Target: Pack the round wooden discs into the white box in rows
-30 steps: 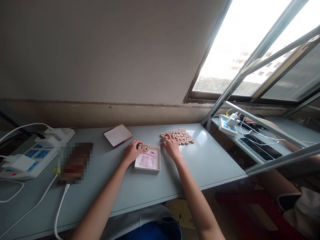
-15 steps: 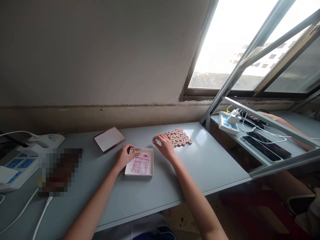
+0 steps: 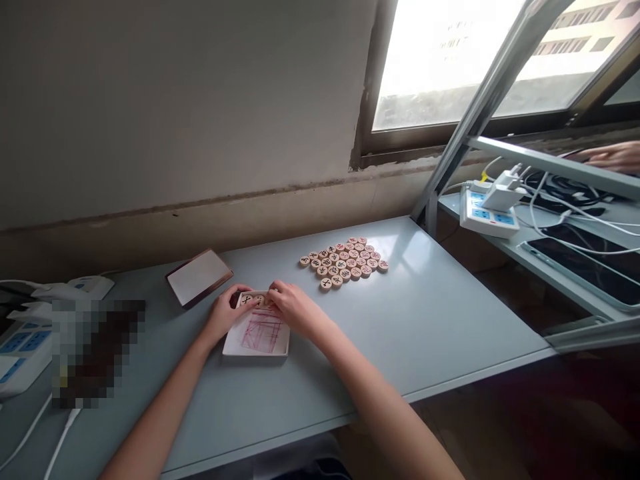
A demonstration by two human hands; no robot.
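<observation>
A shallow white box (image 3: 256, 354) with a pink line drawing on its bottom stands on the grey table. Round wooden pieces with characters (image 3: 247, 301) lie along its far edge. My left hand (image 3: 226, 312) grips the box's far left corner, thumb over the pieces inside. At the far right corner is my right hand (image 3: 289, 303), fingers bent down and closed over the inside; what they hold is hidden. Several more round pieces (image 3: 345, 263), marked in black or red, lie flat in close rows to the right.
An open box lid (image 3: 199, 277) lies at the back left. Power strips (image 3: 31, 339) and cables are at far left, beside a pixelated object (image 3: 103, 353). Beyond a metal frame (image 3: 550, 160) are another power strip (image 3: 487, 210), a phone (image 3: 583, 263) and another person's hand (image 3: 617, 157).
My right hand has moved left from the edge of the laid-out pieces to the white box. The camera view has turned somewhat to the right. My left hand stays at the box.
</observation>
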